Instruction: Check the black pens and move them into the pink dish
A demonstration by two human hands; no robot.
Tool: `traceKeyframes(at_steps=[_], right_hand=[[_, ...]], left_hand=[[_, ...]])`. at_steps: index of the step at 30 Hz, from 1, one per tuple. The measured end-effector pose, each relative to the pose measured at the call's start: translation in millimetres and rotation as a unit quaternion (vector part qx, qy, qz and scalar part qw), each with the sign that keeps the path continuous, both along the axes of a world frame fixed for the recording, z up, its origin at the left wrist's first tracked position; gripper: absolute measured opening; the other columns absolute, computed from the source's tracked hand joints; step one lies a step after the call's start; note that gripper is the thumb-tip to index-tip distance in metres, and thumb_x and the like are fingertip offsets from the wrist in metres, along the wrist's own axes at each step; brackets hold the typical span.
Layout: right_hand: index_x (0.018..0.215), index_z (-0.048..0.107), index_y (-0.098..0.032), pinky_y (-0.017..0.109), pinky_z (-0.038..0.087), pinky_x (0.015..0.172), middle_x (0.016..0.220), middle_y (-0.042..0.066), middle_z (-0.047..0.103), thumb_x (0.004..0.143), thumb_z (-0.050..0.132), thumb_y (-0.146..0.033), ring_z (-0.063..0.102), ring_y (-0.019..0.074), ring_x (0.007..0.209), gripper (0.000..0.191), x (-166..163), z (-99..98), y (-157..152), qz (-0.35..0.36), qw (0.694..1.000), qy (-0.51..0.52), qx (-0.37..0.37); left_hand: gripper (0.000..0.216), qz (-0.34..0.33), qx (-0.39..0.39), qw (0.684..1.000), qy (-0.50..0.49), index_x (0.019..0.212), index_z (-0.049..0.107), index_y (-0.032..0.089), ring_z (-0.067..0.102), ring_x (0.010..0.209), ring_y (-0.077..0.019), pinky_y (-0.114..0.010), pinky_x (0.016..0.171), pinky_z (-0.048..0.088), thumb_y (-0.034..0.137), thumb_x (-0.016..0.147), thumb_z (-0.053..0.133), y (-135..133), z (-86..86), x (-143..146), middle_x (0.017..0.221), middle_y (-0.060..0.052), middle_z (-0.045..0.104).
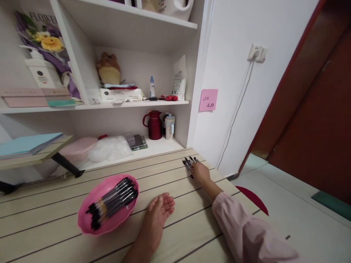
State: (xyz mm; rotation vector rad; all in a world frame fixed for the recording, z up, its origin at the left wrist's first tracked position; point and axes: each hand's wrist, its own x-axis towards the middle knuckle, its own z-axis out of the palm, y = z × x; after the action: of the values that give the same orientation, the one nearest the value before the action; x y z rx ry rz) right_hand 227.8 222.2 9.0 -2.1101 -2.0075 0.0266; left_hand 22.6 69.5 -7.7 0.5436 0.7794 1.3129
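Observation:
My left hand (157, 219) rests on the wooden-slat table, palm turned up and inward, fingers loosely apart with nothing in them. Just left of it stands a pink oval bowl (83, 204) with a bundle of black-capped pens (115, 201) lying slantwise inside. Toward the table's far right corner, my right hand (200, 172) reaches over a small row of pens (187, 163). Its fingers are closed about the near ends of these pens, and their dark tips stick out beyond the hand. The fingertips are partly hidden.
White shelving (137, 106) backs the table, with a dark red jug (155, 126) and a pale cup (169, 128) on its low level. A small raised stand (44, 153) with blue paper is at left. A pink note (208, 100) sticks to the wall.

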Motion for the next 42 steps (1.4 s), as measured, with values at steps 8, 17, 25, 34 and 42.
traceKeyframes(at_steps=[8,17,25,34,42], right_hand=[[0.089,0.064,-0.018,0.03,0.039,0.069,0.096,0.013,0.064,0.082,0.038,-0.02,0.058,0.0228,0.087,0.027,0,-4.3,4,0.007,1.0,-0.006,-0.01],[0.088,0.065,-0.017,0.031,0.039,0.068,0.095,0.014,0.064,0.083,0.038,-0.02,0.059,0.0235,0.086,0.027,2,-9.6,7,0.001,1.0,-0.002,-0.005],[0.09,0.065,-0.017,0.03,0.038,0.068,0.095,0.013,0.064,0.083,0.039,-0.021,0.058,0.0223,0.086,0.027,-1,-7.9,7,0.0,1.0,0.012,0.01],[0.08,0.066,-0.02,0.026,0.033,0.059,0.084,0.009,0.067,0.08,0.042,-0.024,0.059,0.0203,0.079,0.025,10,15.6,-35,0.004,0.998,0.056,0.04],[0.071,0.064,-0.018,0.022,0.032,0.059,0.073,0.004,0.067,0.074,0.046,-0.018,0.057,0.0142,0.067,0.018,-38,-4.6,-129,0.187,0.965,0.179,-0.038]], left_hand=[[0.031,-0.003,0.003,1.0,-0.002,0.097,0.062,0.012,0.062,0.089,-0.0242,-0.043,0.09,0.04,0.035,0.076,0.059,2,-0.4,1,0.093,-0.014,0.067],[0.031,0.0,0.0,1.0,0.0,0.097,0.061,0.012,0.062,0.089,-0.0241,-0.042,0.089,0.041,0.035,0.076,0.058,1,-1.5,0,0.096,-0.014,0.066],[0.031,0.002,-0.005,1.0,0.006,0.096,0.062,0.012,0.062,0.089,-0.0239,-0.042,0.087,0.042,0.035,0.076,0.059,2,-1.4,1,0.096,-0.014,0.066],[0.029,-0.006,0.037,0.999,0.04,0.096,0.061,0.014,0.062,0.086,-0.0213,-0.038,0.084,0.044,0.035,0.076,0.059,-2,-2.5,0,0.092,-0.012,0.066],[0.027,0.072,0.119,0.942,0.305,0.092,0.061,0.015,0.06,0.074,-0.0181,-0.031,0.074,0.045,0.028,0.068,0.061,4,20.5,-14,0.076,-0.006,0.064]])
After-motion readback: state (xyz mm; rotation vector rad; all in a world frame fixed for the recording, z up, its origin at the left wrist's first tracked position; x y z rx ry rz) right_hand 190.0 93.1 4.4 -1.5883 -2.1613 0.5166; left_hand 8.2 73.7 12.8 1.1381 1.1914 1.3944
